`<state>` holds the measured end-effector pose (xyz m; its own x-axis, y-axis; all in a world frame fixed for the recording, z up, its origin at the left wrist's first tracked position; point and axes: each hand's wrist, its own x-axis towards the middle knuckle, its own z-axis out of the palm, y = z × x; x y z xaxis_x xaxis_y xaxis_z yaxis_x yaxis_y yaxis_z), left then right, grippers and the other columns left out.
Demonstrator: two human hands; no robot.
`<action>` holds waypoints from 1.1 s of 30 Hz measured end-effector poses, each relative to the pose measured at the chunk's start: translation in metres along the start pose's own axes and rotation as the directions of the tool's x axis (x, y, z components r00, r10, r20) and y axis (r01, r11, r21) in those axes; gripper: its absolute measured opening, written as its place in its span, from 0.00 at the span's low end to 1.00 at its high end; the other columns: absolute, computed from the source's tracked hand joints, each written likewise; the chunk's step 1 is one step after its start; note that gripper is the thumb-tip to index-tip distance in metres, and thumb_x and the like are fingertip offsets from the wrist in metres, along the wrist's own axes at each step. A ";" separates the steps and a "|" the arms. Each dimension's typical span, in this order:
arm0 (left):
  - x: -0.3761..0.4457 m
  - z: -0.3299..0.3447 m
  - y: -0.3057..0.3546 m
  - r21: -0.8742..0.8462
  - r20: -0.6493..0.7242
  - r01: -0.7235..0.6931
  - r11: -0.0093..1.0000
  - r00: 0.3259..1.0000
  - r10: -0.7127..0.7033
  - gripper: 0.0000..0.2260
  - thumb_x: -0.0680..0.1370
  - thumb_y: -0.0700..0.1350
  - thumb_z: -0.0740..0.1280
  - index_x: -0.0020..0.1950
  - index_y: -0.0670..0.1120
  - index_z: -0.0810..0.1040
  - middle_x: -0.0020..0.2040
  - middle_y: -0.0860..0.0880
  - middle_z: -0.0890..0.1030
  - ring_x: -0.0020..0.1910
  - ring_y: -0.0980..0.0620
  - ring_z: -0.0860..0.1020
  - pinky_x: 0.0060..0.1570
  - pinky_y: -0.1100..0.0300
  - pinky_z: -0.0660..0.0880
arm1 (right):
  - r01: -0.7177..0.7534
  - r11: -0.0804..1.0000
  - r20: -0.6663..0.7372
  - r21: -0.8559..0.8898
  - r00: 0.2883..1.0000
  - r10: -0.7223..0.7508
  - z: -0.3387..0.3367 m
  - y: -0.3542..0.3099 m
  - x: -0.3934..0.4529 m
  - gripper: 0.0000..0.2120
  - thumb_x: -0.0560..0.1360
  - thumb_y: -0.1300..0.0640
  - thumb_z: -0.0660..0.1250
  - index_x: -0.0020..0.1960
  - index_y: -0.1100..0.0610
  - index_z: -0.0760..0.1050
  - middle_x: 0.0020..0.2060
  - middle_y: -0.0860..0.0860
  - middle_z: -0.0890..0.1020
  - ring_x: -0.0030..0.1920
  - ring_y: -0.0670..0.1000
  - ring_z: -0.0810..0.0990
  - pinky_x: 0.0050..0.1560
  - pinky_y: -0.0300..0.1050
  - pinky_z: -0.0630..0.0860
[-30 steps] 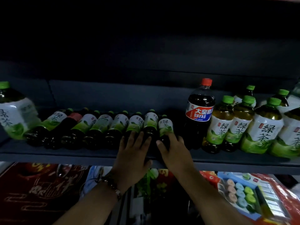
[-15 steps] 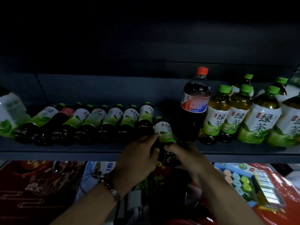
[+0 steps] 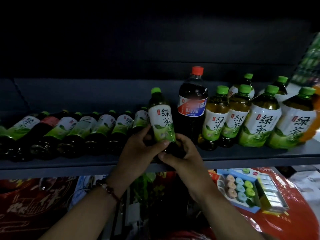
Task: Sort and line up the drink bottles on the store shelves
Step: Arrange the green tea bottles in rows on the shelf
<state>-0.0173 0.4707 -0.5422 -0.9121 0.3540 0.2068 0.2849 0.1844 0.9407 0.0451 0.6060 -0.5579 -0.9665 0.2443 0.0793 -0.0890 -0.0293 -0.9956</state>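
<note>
A small green tea bottle (image 3: 161, 118) with a green cap stands nearly upright at the front of the dark shelf (image 3: 69, 164). My left hand (image 3: 138, 151) grips its lower left side and my right hand (image 3: 180, 153) grips its base from the right. To its left lies a row of several small green tea bottles (image 3: 83, 129) on their sides, one with a red label (image 3: 49, 121). Right of it stands a tall dark cola bottle (image 3: 193, 108) with a red cap, then several large upright green tea bottles (image 3: 259, 122).
Below the shelf are red printed packaging (image 3: 31, 205) on the left and a red gift box (image 3: 285, 213) with a blue tray of coloured sweets (image 3: 240, 189) on the right. An orange bottle (image 3: 313, 118) shows at the right edge.
The small green tea bottle went from lying in the row to nearly upright. Both hands moved from resting on the lying bottles to gripping this one.
</note>
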 end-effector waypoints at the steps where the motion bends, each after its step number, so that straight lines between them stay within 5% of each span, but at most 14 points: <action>1: 0.001 0.002 0.000 0.023 -0.026 -0.032 0.999 0.999 0.033 0.20 0.74 0.45 0.74 0.64 0.59 0.76 0.49 0.59 0.84 0.48 0.65 0.81 0.43 0.73 0.75 | 0.059 0.997 -0.002 -0.054 0.998 -0.060 0.000 0.003 0.002 0.27 0.70 0.68 0.75 0.61 0.46 0.72 0.49 0.39 0.83 0.48 0.35 0.81 0.43 0.28 0.75; 5: 0.007 0.016 -0.016 0.143 -0.102 -0.052 0.988 0.993 0.066 0.35 0.73 0.45 0.75 0.72 0.67 0.62 0.60 0.65 0.76 0.57 0.68 0.75 0.54 0.66 0.75 | 0.175 0.940 -0.080 -0.292 0.975 -0.207 0.001 0.018 0.013 0.29 0.70 0.66 0.75 0.56 0.36 0.68 0.47 0.29 0.79 0.52 0.29 0.77 0.46 0.24 0.72; 8: 0.012 0.029 -0.037 0.263 -0.110 -0.045 0.964 0.991 0.076 0.38 0.74 0.47 0.74 0.77 0.64 0.57 0.69 0.57 0.74 0.65 0.60 0.73 0.63 0.55 0.74 | 0.161 0.910 -0.135 -0.383 0.964 -0.227 0.004 0.031 0.018 0.29 0.72 0.65 0.71 0.62 0.39 0.67 0.51 0.32 0.77 0.55 0.34 0.77 0.48 0.25 0.73; 12: 0.021 0.036 -0.053 0.321 -0.141 -0.055 0.946 0.984 0.105 0.38 0.76 0.49 0.72 0.79 0.62 0.54 0.70 0.54 0.71 0.61 0.60 0.73 0.59 0.62 0.72 | 0.181 0.879 -0.100 -0.441 0.963 -0.249 0.005 0.039 0.021 0.33 0.72 0.66 0.69 0.72 0.45 0.67 0.62 0.41 0.75 0.64 0.38 0.72 0.63 0.32 0.69; 15: 0.029 0.039 -0.059 0.355 -0.152 -0.074 0.932 0.979 0.135 0.37 0.77 0.50 0.70 0.79 0.60 0.52 0.71 0.51 0.68 0.64 0.56 0.72 0.63 0.55 0.73 | 0.179 0.856 -0.059 -0.485 0.970 -0.236 0.003 0.038 0.023 0.39 0.72 0.66 0.69 0.72 0.38 0.58 0.63 0.39 0.70 0.64 0.37 0.67 0.63 0.25 0.63; 21: 0.032 0.040 -0.059 0.466 -0.111 -0.109 0.878 0.977 0.180 0.36 0.79 0.53 0.66 0.80 0.59 0.46 0.75 0.51 0.64 0.67 0.53 0.71 0.62 0.54 0.74 | 0.196 0.848 -0.029 -0.493 0.970 -0.241 -0.001 0.038 0.028 0.36 0.72 0.65 0.68 0.76 0.46 0.62 0.67 0.43 0.73 0.67 0.38 0.70 0.67 0.35 0.69; 24: 0.020 0.031 -0.052 0.625 -0.036 -0.135 0.769 0.979 0.201 0.32 0.81 0.55 0.61 0.80 0.56 0.48 0.73 0.51 0.67 0.66 0.52 0.71 0.57 0.57 0.74 | 0.221 0.795 -0.027 -0.565 0.958 -0.286 -0.002 0.032 0.020 0.34 0.73 0.64 0.69 0.73 0.42 0.63 0.66 0.37 0.70 0.64 0.30 0.66 0.66 0.26 0.64; 26: 0.007 0.018 -0.046 0.728 -0.017 -0.200 0.656 0.951 0.309 0.26 0.81 0.55 0.59 0.79 0.53 0.59 0.70 0.50 0.72 0.63 0.49 0.74 0.54 0.55 0.77 | 0.289 0.727 0.010 -0.623 0.932 -0.362 0.002 0.027 0.011 0.34 0.73 0.65 0.68 0.71 0.40 0.62 0.64 0.35 0.69 0.63 0.27 0.65 0.64 0.22 0.60; 30: -0.006 -0.027 -0.060 0.836 -0.020 -0.227 0.500 0.897 0.441 0.25 0.77 0.54 0.57 0.73 0.46 0.70 0.66 0.43 0.75 0.60 0.41 0.75 0.56 0.46 0.76 | 0.390 0.489 0.255 -0.780 0.912 -0.322 0.029 0.024 0.002 0.32 0.75 0.61 0.65 0.77 0.50 0.61 0.77 0.47 0.61 0.75 0.46 0.61 0.72 0.32 0.54; 33: -0.012 -0.065 -0.081 0.914 0.000 -0.170 0.370 0.908 0.418 0.27 0.76 0.53 0.58 0.74 0.46 0.66 0.68 0.40 0.73 0.65 0.38 0.70 0.66 0.41 0.68 | 0.334 0.459 0.299 -0.823 0.943 -0.149 0.056 0.020 0.020 0.36 0.78 0.56 0.64 0.80 0.47 0.50 0.80 0.48 0.46 0.79 0.50 0.50 0.75 0.39 0.52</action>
<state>-0.0491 0.3916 -0.6035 -0.7095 0.3984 0.5813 0.5296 0.8456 0.0668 0.0102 0.5563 -0.5735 -0.9698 -0.0556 0.2376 -0.1652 0.8661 -0.4717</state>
